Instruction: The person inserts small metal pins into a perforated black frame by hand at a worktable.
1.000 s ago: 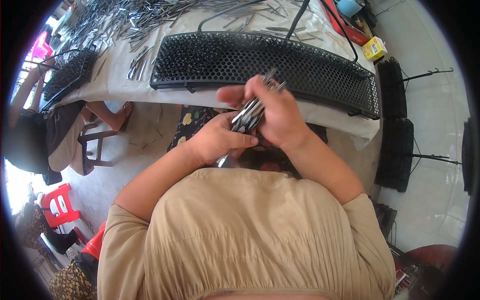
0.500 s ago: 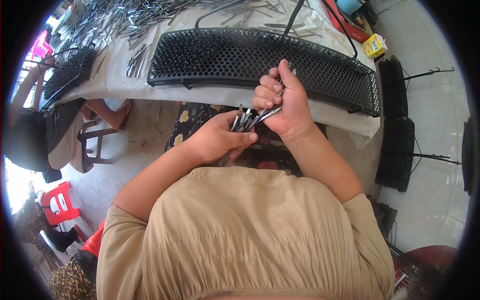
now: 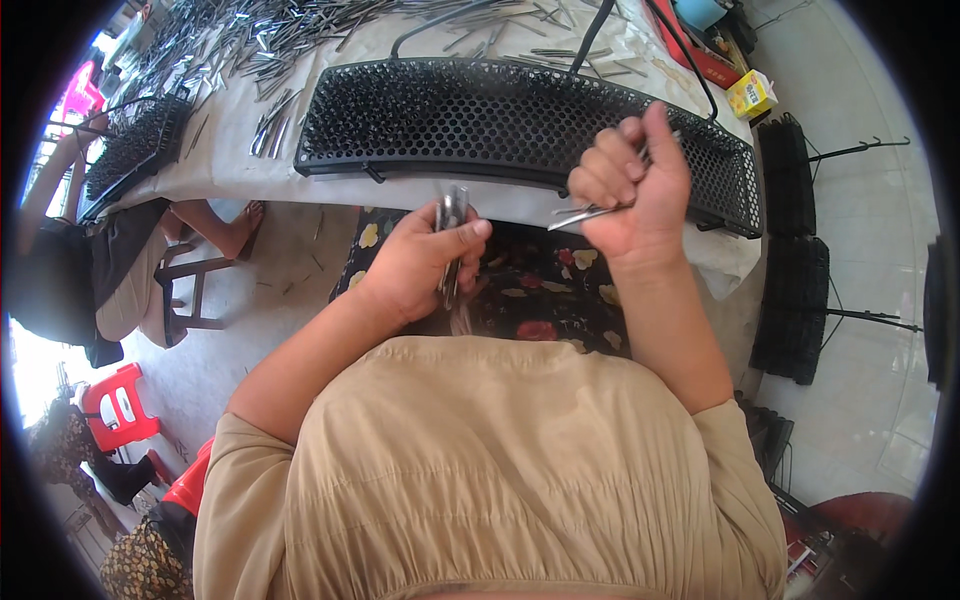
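Note:
My left hand is closed round an upright bundle of slim silvery metal pieces, in front of the table edge. Farther right and a little higher, my right hand is curled round a few similar metal pieces, whose ends stick out to the left below the fingers. Their exact kind cannot be made out. Behind my hands, a long black perforated rack lies along the table edge. Its left holes are densely filled with small upright pieces, while many holes in the middle and right show bare.
Loose metal pieces are heaped on the pale-covered table. At left, a person sits by another filled rack. A yellow box and red tray stand at the right corner. Black racks rest on the floor.
My hands have moved apart: the right went up and right with a few metal pieces, away from the bundle. My left hand shifted slightly left and turned the bundle upright.

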`<state>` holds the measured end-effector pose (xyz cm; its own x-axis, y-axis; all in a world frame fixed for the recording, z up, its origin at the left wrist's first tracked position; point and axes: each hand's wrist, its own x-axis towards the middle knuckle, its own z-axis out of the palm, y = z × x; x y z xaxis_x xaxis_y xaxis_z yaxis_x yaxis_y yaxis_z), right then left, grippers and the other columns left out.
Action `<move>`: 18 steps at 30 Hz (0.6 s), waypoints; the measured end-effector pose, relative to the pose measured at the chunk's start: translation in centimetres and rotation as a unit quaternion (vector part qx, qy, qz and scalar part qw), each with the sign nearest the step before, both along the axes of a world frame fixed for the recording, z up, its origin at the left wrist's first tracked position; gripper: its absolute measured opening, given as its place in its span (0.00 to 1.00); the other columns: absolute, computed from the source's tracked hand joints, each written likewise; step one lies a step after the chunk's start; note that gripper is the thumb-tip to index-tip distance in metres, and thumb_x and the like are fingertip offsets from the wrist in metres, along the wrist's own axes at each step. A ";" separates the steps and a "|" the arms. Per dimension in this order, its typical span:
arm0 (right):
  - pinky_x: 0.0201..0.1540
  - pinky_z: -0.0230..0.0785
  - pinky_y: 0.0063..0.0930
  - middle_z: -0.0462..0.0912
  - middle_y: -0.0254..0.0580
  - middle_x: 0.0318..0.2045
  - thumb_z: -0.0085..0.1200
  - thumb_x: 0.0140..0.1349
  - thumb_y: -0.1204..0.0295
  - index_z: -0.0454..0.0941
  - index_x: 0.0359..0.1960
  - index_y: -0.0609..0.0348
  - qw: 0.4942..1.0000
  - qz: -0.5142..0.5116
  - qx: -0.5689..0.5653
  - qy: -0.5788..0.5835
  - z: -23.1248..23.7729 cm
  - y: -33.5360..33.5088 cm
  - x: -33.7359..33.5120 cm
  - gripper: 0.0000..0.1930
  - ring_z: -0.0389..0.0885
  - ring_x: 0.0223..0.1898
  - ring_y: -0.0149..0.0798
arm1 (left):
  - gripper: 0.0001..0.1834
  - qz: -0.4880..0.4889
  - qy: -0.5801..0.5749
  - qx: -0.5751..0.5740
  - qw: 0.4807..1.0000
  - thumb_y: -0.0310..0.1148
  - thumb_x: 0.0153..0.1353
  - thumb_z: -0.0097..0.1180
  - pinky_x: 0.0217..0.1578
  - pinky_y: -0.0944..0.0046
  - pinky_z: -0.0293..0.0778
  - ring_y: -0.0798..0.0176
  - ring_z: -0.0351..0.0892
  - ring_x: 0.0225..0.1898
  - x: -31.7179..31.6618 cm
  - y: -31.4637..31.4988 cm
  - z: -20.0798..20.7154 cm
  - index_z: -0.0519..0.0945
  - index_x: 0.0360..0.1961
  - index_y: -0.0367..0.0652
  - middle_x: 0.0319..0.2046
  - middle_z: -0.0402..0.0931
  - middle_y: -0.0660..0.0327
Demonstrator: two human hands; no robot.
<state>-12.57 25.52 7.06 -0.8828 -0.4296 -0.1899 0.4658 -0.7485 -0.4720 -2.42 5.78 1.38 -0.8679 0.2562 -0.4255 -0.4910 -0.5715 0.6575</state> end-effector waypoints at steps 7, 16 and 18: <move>0.30 0.67 0.32 0.65 0.30 0.18 0.48 0.72 0.54 0.68 0.27 0.50 0.979 0.041 0.144 -0.139 -2.0 -4.3 5.2 0.18 0.68 0.22 0.34 | 0.17 -0.034 -0.049 0.138 0.989 0.35 0.62 0.64 0.37 0.57 0.82 0.61 0.82 0.34 0.4 1.0 0.0 0.72 0.46 0.42 0.34 0.77 0.59; 0.35 0.71 0.37 0.65 0.33 0.20 0.48 0.72 0.54 0.66 0.29 0.52 0.984 0.037 0.134 -0.111 -2.9 -4.8 5.0 0.18 0.70 0.29 0.37 | 0.21 -0.149 -0.009 0.058 0.987 0.19 0.55 0.65 0.33 0.63 0.80 0.63 0.81 0.30 0.1 1.3 -0.6 0.69 0.47 0.39 0.32 0.78 0.59; 0.35 0.71 0.37 0.65 0.33 0.20 0.48 0.72 0.54 0.66 0.29 0.52 0.984 0.026 0.129 -0.123 -3.1 -4.8 4.9 0.18 0.70 0.29 0.37 | 0.19 -0.138 -0.013 0.042 0.989 0.19 0.56 0.64 0.31 0.64 0.78 0.63 0.79 0.27 0.0 1.5 -0.4 0.70 0.46 0.38 0.30 0.77 0.59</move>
<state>-7.71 20.77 3.99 -0.7749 -0.3825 -0.5031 0.6238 -0.5911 -0.5114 -2.44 7.23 1.00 -0.7486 0.5171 -0.4149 -0.6527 -0.4647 0.5984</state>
